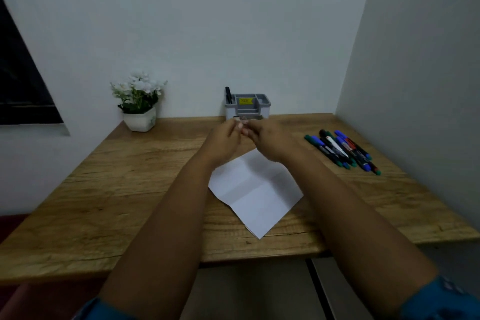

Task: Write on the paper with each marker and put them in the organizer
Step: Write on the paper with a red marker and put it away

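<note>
both hands point(244, 135) meet over the paper point(253, 189); pinching something small, maybe a marker cap, too blurry; organizer point(248, 106) waits far behind

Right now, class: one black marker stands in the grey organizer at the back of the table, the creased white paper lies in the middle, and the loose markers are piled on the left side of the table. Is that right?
Not quite. The pile of loose markers lies on the right side of the table, not the left, as the head view shows. The black marker does stand in the grey organizer, and the creased white paper lies in the middle.
</note>
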